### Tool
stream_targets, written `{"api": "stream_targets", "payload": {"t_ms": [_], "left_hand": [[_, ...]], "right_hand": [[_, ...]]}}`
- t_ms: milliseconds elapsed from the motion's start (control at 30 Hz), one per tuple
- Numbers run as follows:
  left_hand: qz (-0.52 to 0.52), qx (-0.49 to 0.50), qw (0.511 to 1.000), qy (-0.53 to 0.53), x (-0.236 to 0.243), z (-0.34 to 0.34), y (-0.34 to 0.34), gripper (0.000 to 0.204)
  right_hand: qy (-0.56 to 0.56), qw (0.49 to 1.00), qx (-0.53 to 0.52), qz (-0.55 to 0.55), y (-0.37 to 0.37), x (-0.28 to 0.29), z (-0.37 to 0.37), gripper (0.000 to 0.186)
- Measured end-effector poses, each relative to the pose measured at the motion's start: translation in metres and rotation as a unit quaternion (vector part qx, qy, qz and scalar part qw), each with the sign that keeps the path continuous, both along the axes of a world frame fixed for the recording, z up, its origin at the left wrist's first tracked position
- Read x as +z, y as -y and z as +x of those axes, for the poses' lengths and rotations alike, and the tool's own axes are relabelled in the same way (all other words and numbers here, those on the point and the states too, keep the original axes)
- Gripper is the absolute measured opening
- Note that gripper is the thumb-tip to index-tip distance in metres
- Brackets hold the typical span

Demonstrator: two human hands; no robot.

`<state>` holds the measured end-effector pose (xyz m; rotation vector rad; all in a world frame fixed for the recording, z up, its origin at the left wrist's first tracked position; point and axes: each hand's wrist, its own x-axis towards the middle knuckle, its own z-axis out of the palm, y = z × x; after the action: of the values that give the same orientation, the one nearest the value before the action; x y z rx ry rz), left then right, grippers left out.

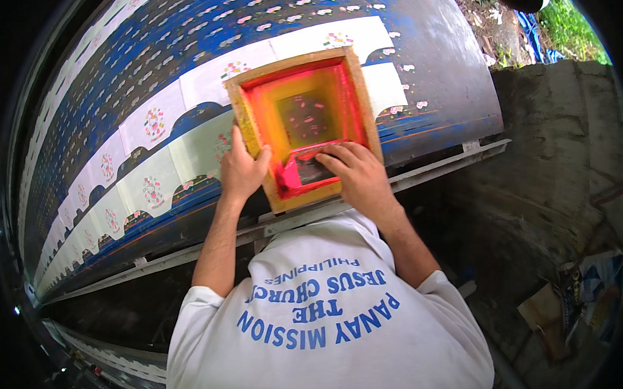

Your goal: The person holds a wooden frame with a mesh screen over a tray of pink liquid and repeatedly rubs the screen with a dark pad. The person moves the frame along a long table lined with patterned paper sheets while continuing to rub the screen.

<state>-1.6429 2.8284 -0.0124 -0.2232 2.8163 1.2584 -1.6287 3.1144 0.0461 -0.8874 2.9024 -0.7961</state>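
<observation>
From the head camera, looking down: my left hand (242,166) clamps the left rail of the wooden frame (301,125), thumb over the edge, so the frame stays flat and does not slide on the cloth. My right hand (353,174) is closed over the dark scraper (307,172), pressing it into the pink ink at the near end of the orange mesh, fingers spread to bear down evenly. The frame lies on a white cloth piece (190,132) of the long blue table (439,75), lined up in the row of printed pieces (153,124).
</observation>
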Motion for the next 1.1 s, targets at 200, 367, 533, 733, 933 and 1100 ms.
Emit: {"api": "stream_targets", "payload": {"t_ms": [200,367,533,733,933,1100], "left_hand": [[0.055,-0.007,0.998,-0.013,-0.011,-0.023,-0.082,0.071],[0.099,0.003,0.995,-0.009,-0.019,-0.025,-0.091,0.063],[0.139,0.015,0.990,-0.016,-0.023,-0.024,-0.091,0.061],[0.135,0.022,0.991,0.003,-0.018,-0.023,-0.092,0.066],[0.064,0.026,0.997,0.044,-0.016,-0.021,-0.090,0.075],[0.029,0.020,0.999,0.039,-0.015,-0.025,-0.092,0.080]], "right_hand": [[0.018,1.000,-0.002,0.026,-0.080,-0.011,-0.020,0.053],[0.029,0.999,-0.001,0.015,-0.091,-0.016,-0.020,0.054],[0.016,1.000,0.017,0.009,-0.095,-0.016,-0.020,0.055],[0.023,0.998,0.051,0.019,-0.099,-0.014,-0.025,0.052],[0.059,0.994,0.086,-0.016,-0.092,-0.003,-0.098,0.042],[0.019,0.999,0.029,-0.015,-0.061,-0.026,-0.168,0.044]]}}
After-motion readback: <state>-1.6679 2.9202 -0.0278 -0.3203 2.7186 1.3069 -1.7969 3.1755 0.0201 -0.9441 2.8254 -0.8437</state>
